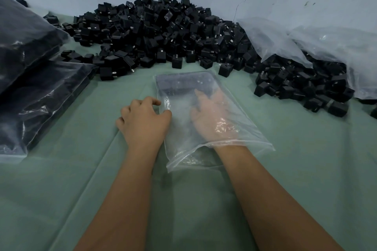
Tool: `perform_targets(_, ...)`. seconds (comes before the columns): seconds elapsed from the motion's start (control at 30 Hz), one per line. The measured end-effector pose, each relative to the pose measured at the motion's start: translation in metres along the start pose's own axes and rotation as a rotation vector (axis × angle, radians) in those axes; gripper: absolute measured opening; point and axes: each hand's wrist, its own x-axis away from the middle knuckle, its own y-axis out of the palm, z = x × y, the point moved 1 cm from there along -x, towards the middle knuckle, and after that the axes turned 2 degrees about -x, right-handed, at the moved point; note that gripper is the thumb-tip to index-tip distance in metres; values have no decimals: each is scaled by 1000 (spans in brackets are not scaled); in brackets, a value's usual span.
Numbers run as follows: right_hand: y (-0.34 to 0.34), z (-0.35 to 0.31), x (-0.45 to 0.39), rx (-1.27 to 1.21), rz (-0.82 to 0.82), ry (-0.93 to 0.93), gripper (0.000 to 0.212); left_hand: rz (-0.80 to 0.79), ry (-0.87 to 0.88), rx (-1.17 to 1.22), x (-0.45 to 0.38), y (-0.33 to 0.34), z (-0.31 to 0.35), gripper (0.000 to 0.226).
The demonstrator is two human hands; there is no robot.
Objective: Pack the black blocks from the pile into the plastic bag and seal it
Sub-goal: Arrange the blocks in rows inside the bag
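Curled left hand point(142, 120) pinches crinkly clear plastic bag point(251, 128); right hand point(210, 116) inside, fingers extended.

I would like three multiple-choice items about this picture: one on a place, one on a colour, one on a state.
1. Where is the right hand?
A. on the pile
B. inside the clear bag
C. on the wall

2. What colour is the cloth?
A. red
B. yellow
C. green

3. The clear bag's mouth is:
A. open
B. sealed
C. knotted

Answers: 1 B, the hand shows through the plastic; 2 C, pale green fabric covers the surface; 3 A, the forearm passes through the mouth, while the left hand rests at the bag's edge.
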Motion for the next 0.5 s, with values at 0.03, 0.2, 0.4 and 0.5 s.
perform_targets(0.03,1,0,-1,-13,-5,-6,58,-2,-1,-2,0,0,0,36)
perform_targets(0.2,5,2,-1,-57,-92,-30,58,4,-1,12,0,0,0,35)
perform_targets(0.4,4,9,4,96,-1,-76,47,65,136,78,4,0,4,32)
perform_targets(0.5,10,2,7,275,-82,-153,47,60,257,212,7,-2,10,27)
